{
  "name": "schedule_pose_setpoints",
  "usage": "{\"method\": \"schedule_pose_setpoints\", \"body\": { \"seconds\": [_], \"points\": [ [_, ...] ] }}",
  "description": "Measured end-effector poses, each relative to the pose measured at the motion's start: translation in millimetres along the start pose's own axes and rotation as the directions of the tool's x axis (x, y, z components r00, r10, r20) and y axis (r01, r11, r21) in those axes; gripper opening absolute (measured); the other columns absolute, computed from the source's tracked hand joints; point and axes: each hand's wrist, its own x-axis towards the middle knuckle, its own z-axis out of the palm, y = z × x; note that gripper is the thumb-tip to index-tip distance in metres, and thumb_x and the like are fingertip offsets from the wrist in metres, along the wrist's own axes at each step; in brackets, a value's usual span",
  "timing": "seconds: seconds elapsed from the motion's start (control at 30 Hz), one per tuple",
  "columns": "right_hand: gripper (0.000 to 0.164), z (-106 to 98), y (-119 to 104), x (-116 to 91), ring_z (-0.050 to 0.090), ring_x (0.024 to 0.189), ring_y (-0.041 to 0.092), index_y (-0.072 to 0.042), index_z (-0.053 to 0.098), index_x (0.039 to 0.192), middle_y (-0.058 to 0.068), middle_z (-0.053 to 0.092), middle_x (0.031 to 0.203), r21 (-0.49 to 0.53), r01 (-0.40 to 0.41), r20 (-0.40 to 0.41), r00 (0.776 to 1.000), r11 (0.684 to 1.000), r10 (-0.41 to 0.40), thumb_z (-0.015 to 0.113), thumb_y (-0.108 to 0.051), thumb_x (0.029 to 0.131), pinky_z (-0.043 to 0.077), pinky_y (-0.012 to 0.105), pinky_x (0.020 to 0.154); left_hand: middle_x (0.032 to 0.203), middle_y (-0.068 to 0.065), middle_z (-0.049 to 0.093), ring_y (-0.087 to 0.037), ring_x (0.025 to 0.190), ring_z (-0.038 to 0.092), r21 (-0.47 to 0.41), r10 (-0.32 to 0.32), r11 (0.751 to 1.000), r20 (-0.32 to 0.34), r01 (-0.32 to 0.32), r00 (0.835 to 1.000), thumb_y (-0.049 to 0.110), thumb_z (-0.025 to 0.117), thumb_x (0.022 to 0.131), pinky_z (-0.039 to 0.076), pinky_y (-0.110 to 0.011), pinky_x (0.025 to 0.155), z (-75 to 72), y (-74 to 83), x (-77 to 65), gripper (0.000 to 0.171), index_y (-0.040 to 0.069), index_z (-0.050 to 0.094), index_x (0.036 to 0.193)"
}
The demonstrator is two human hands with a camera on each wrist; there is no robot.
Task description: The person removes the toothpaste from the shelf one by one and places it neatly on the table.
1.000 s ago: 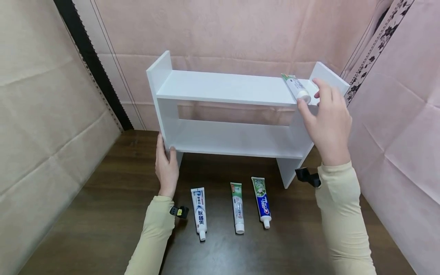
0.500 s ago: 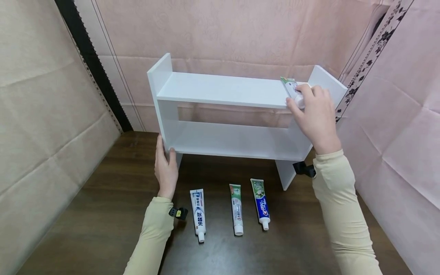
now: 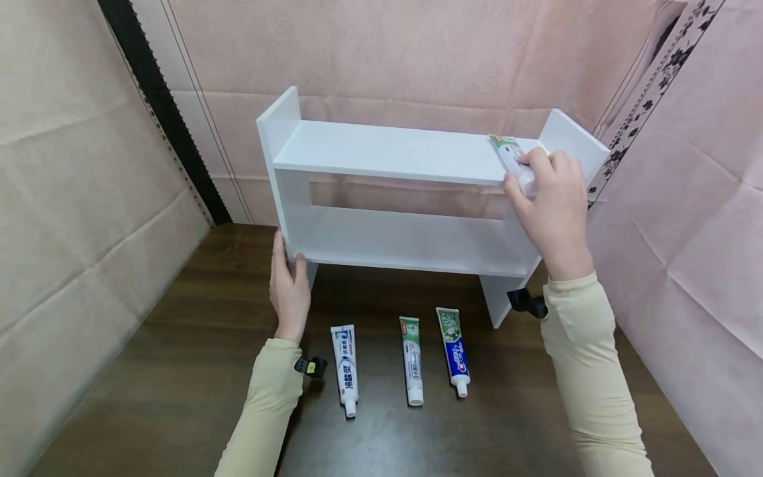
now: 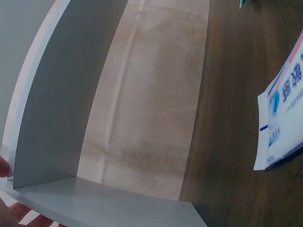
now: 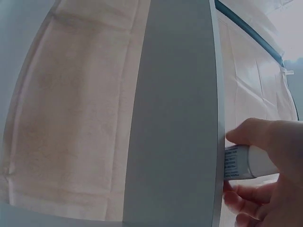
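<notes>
A white two-tier shelf (image 3: pixel 381 156) stands on the table. At its right end, a toothpaste tube (image 3: pixel 505 151) with a green end lies on the upper board, its cap end towards the front edge. My right hand (image 3: pixel 551 205) holds that tube near its cap, thumb at the front and fingers over the top. In the right wrist view the tube's white cap (image 5: pixel 260 162) shows between thumb and fingers. My left hand (image 3: pixel 289 291) grips the shelf's left side panel (image 3: pixel 290 205) low down, thumb in front and fingers along the outer face.
On the dark wooden table (image 3: pixel 179 371) before the shelf lie a white-and-blue toothpaste tube (image 3: pixel 346 368), a green-and-white one (image 3: pixel 412 358) and a green-and-blue one (image 3: pixel 454 351). Pale cloth (image 3: pixel 411 53) hangs behind and on both sides.
My right hand has moved left and closed its fingers over the tube on the upper board. The left hand stays at the side panel, and the three tubes on the table lie as before.
</notes>
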Motion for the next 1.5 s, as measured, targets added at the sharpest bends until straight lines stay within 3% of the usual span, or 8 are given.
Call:
{"method": "schedule_pose_setpoints", "body": {
  "seconds": [0.63, 0.87, 0.93, 1.07, 1.23, 1.3, 1.37, 1.5],
  "points": [
    [0.028, -2.8, -8.5, -36.0, 0.051, 0.082, 0.042, 0.003, 0.063, 0.108, 0.028, 0.062, 0.092, 0.033, 0.003, -0.169, 0.986, 0.999, 0.003, 0.055, -0.015, 0.088, 0.038, 0.049, 0.068, 0.154, 0.003, 0.039, -0.028, 0.13, 0.048, -0.008, -0.004, 1.0, 0.01, 0.004, 1.0, 0.027, 0.045, 0.102, 0.043, -0.062, 0.099, 0.6, 1.6, -2.1, 0.055, 0.046, 0.025, 0.15],
    [0.029, -8.8, -1.8, -58.0, 0.052, 0.073, 0.039, 0.002, 0.066, 0.108, 0.029, 0.066, 0.091, 0.131, 0.025, -0.253, 0.968, 0.991, 0.009, 0.057, -0.013, 0.086, 0.033, 0.036, 0.063, 0.154, 0.001, 0.039, -0.028, 0.131, 0.048, -0.003, 0.01, 1.0, 0.004, -0.01, 1.0, 0.027, 0.045, 0.102, 0.042, -0.063, 0.099, 0.3, 1.6, -1.8, 0.055, 0.042, 0.025, 0.151],
    [0.029, -12.9, 0.0, -62.9, 0.053, 0.072, 0.034, 0.001, 0.067, 0.107, 0.027, 0.068, 0.093, 0.184, 0.015, -0.284, 0.958, 0.983, 0.038, 0.059, -0.013, 0.083, 0.033, 0.03, 0.064, 0.154, 0.001, 0.039, -0.029, 0.132, 0.048, -0.004, 0.012, 1.0, 0.003, -0.012, 1.0, 0.027, 0.045, 0.102, 0.042, -0.063, 0.099, 0.0, 1.3, -1.2, 0.055, 0.041, 0.025, 0.151],
    [0.027, -22.5, 3.2, -76.7, 0.05, 0.071, 0.006, 0.002, 0.069, 0.103, 0.021, 0.069, 0.087, 0.27, 0.015, -0.344, 0.936, 0.963, 0.082, 0.061, -0.013, 0.082, 0.03, 0.016, 0.064, 0.154, 0.002, 0.039, -0.028, 0.131, 0.048, -0.001, 0.006, 1.0, 0.004, -0.006, 1.0, 0.027, 0.046, 0.102, 0.043, -0.062, 0.099, -0.2, 1.0, -0.8, 0.055, 0.043, 0.025, 0.151],
    [0.025, -34.0, 5.8, -105.3, 0.046, 0.071, -0.01, 0.01, 0.07, 0.096, -0.009, 0.066, 0.082, 0.377, 0.074, -0.406, 0.909, 0.923, 0.093, 0.063, -0.009, 0.082, 0.033, 0.01, 0.066, 0.154, 0.003, 0.039, -0.028, 0.131, 0.048, -0.001, -0.002, 1.0, 0.013, 0.002, 1.0, 0.028, 0.046, 0.102, 0.042, -0.061, 0.101, 1.0, -0.4, -2.8, 0.055, 0.042, 0.026, 0.151],
    [0.024, -37.9, 8.1, -117.6, 0.045, 0.069, -0.01, 0.011, 0.07, 0.093, -0.015, 0.064, 0.082, 0.382, 0.102, -0.399, 0.915, 0.918, 0.064, 0.064, -0.008, 0.081, 0.033, 0.009, 0.065, 0.154, 0.004, 0.038, -0.028, 0.132, 0.048, -0.003, -0.003, 1.0, 0.017, 0.003, 1.0, 0.028, 0.046, 0.102, 0.042, -0.061, 0.101, 1.6, -1.3, -3.4, 0.055, 0.042, 0.026, 0.151],
    [0.022, -39.6, 12.2, -128.6, 0.044, 0.069, -0.009, 0.01, 0.071, 0.092, -0.005, 0.067, 0.078, 0.355, 0.136, -0.357, 0.934, 0.925, 0.0, 0.064, -0.008, 0.079, 0.032, 0.01, 0.064, 0.154, 0.004, 0.038, -0.027, 0.132, 0.048, -0.005, -0.001, 1.0, 0.016, 0.001, 1.0, 0.028, 0.046, 0.101, 0.042, -0.061, 0.101, 1.8, -1.5, -3.4, 0.055, 0.044, 0.025, 0.15],
    [0.018, -33.1, 25.1, -146.0, 0.036, 0.06, -0.005, -0.004, 0.074, 0.089, 0.0, 0.059, 0.065, 0.191, 0.185, -0.17, 0.974, 0.964, -0.153, 0.063, -0.011, 0.076, 0.029, 0.015, 0.053, 0.153, 0.005, 0.039, -0.027, 0.131, 0.048, -0.009, 0.011, 1.0, -0.001, -0.011, 1.0, 0.027, 0.046, 0.101, 0.042, -0.062, 0.1, 1.0, -0.7, -1.3, 0.055, 0.046, 0.025, 0.15]
  ]
}}
